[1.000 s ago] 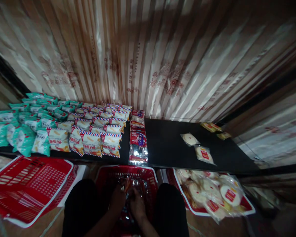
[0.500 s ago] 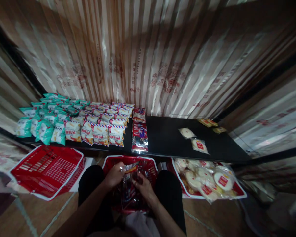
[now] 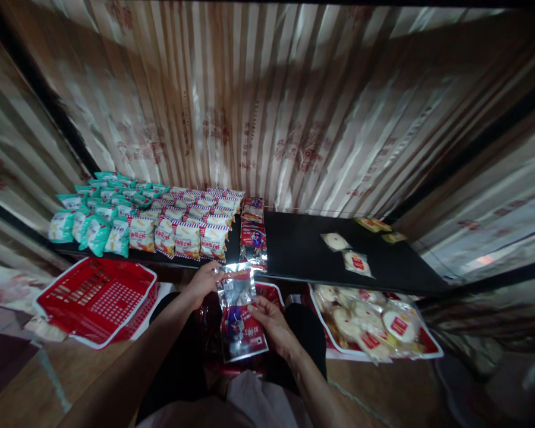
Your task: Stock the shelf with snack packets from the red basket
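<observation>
The packet (image 3: 244,334) I hold is slick plastic film — mirror-bright at its far end. On my left, crinkled bags (image 3: 98,235) shine softly; on my right, clear wrappers (image 3: 358,263) gleam. The left basket (image 3: 123,296) is smooth, hard plastic, the shelf (image 3: 294,244) smooth and dull, the far curtain (image 3: 249,89) pleated cloth — satiny where light catches it.

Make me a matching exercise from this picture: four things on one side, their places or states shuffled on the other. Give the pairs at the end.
Things
1. Teal bags
2. Left hand and right hand
3. Striped backing
4. Right basket

Places or states
A. Filled with wrapped round snacks
B. Behind the shelf
C. At the shelf's left end
D. Holding red-and-silver packaging

Pairs: 1-C, 2-D, 3-B, 4-A
</observation>
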The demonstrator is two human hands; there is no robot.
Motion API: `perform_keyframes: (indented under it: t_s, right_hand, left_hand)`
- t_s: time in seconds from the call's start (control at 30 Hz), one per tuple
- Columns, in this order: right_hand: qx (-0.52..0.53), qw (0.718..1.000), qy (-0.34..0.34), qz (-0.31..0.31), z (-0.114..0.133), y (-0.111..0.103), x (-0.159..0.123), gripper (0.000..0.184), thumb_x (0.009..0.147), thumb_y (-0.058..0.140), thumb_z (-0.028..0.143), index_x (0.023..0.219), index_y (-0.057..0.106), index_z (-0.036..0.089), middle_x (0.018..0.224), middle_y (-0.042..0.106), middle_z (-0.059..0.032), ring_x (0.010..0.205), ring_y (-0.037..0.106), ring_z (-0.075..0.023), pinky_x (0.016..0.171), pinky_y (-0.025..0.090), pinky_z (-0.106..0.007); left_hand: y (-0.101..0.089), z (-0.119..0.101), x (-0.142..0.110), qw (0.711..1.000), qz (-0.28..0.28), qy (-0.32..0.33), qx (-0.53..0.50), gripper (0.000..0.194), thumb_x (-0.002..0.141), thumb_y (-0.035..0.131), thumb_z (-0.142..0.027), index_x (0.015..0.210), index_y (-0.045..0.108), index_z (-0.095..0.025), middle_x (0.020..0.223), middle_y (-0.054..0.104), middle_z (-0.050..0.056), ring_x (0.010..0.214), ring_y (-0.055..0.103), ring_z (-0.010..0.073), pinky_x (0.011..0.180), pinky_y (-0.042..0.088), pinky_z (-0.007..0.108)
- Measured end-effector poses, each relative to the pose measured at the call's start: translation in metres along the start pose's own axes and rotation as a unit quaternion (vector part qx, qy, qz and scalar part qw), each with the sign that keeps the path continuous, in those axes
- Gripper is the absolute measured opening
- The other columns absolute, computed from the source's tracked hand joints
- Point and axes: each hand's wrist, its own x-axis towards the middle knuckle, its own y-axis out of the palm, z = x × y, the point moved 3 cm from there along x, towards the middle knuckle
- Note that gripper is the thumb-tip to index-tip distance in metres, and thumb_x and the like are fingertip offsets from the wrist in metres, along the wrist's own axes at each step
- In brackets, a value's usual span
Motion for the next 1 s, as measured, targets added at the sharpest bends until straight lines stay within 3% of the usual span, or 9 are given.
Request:
perform_keyframes:
  t_s: [0.23, 0.53, 0.63, 0.77, 0.9, 1.0]
  right_hand:
    - [-0.042, 0.997, -0.01, 0.064, 0.044, 0.005, -0.005, 0.046, 0.056, 0.082, 0.039, 0.092, 0.063, 0.017, 0.073, 0.069, -0.0001, 0.063, 0.064, -0.0132, 0.066, 0.047, -0.026]
    - [-0.192, 0.977, -0.087, 0.03, 0.098, -0.005, -0.003, 0.033, 0.062, 0.077, 0.041, 0.076, 0.063, 0.015, 0.063, 0.064, 0.0044, 0.052, 0.054, -0.008, 0.053, 0.041, -0.02]
    - [-0.225, 0.97, -0.083, 0.023, 0.115, -0.011, -0.009, 0.032, 0.066, 0.073, 0.042, 0.078, 0.063, 0.015, 0.066, 0.066, 0.0029, 0.055, 0.057, -0.0093, 0.054, 0.043, -0.021]
    - [-0.231, 0.969, -0.066, 0.058, 0.134, -0.016, -0.013, 0.032, 0.067, 0.074, 0.036, 0.09, 0.065, 0.016, 0.064, 0.066, 0.0039, 0.051, 0.056, -0.0077, 0.049, 0.041, -0.018]
    - [-0.167, 0.981, -0.033, 0.094, 0.142, -0.014, -0.015, 0.05, 0.068, 0.074, 0.028, 0.115, 0.06, 0.02, 0.056, 0.062, 0.0076, 0.04, 0.049, -0.0042, 0.041, 0.035, -0.014]
    - [-0.092, 0.993, -0.012, 0.074, 0.139, -0.015, -0.015, 0.034, 0.069, 0.072, 0.025, 0.102, 0.066, 0.016, 0.071, 0.07, 0.0001, 0.05, 0.06, -0.0071, 0.049, 0.045, -0.016]
  left_hand:
    - [0.01, -0.017, -0.002, 0.998, -0.014, 0.002, -0.061, 0.029, 0.062, 0.072, -0.031, 0.075, 0.052, -0.016, 0.063, 0.057, -0.003, 0.056, 0.055, 0.0085, 0.06, 0.044, 0.023]
    - [0.016, -0.039, -0.014, 0.996, 0.034, 0.058, -0.059, 0.038, 0.064, 0.073, -0.042, 0.085, 0.056, -0.015, 0.078, 0.066, 0.003, 0.067, 0.063, 0.0133, 0.065, 0.049, 0.026]
    - [0.017, -0.034, -0.009, 0.997, 0.025, 0.074, -0.021, 0.037, 0.063, 0.072, -0.044, 0.081, 0.057, -0.015, 0.079, 0.067, 0.003, 0.07, 0.063, 0.013, 0.067, 0.048, 0.024]
    - [0.021, -0.015, -0.005, 0.999, 0.003, 0.053, -0.006, 0.034, 0.059, 0.072, -0.041, 0.076, 0.057, -0.016, 0.075, 0.066, 0.002, 0.069, 0.061, 0.0126, 0.065, 0.047, 0.024]
    - [0.028, 0.006, -0.008, 0.999, -0.021, -0.006, -0.025, 0.045, 0.056, 0.071, -0.036, 0.093, 0.054, -0.018, 0.059, 0.06, -0.004, 0.051, 0.054, 0.0094, 0.052, 0.04, 0.021]
    - [0.036, 0.015, -0.014, 0.999, 0.011, -0.034, -0.035, 0.043, 0.059, 0.067, -0.034, 0.098, 0.055, -0.018, 0.055, 0.058, -0.005, 0.045, 0.05, 0.0072, 0.047, 0.034, 0.019]
